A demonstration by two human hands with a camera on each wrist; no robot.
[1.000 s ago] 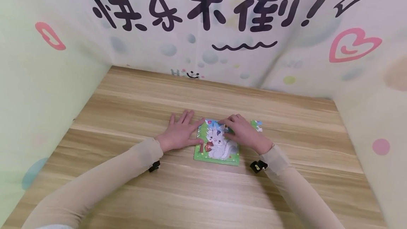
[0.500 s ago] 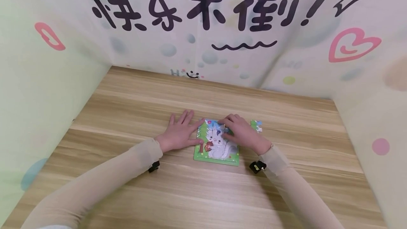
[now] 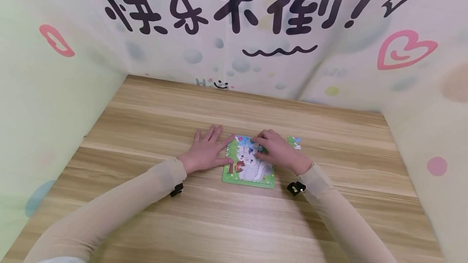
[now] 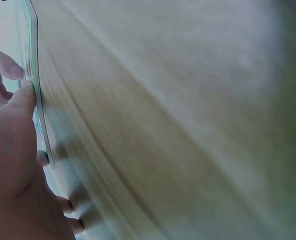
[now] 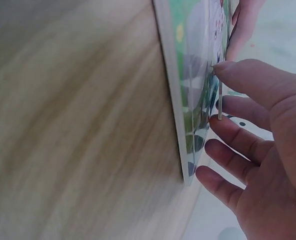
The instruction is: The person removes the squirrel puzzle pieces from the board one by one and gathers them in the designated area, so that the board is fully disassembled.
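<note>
A small jigsaw puzzle [image 3: 250,177] with a white squirrel holding an acorn lies flat on the table in the head view. My left hand [image 3: 204,153] spreads its fingers at the puzzle's left side, with the thumb and index finger on its edge. Over the upper right part, my right hand [image 3: 279,151] pinches a thin puzzle piece [image 5: 220,90] between thumb and fingertips. In the right wrist view that piece stands slightly off the puzzle's surface. The right fingers partly hide the top right of the picture in the head view.
A loose puzzle piece [image 3: 294,143] lies on the wooden table [image 3: 219,222], just right of the right hand. Printed fabric walls [image 3: 234,64] close off the table's back and both sides.
The right thumb has shifted slightly left over the puzzle with the pinched piece. The left hand and the loose piece keep their places.
</note>
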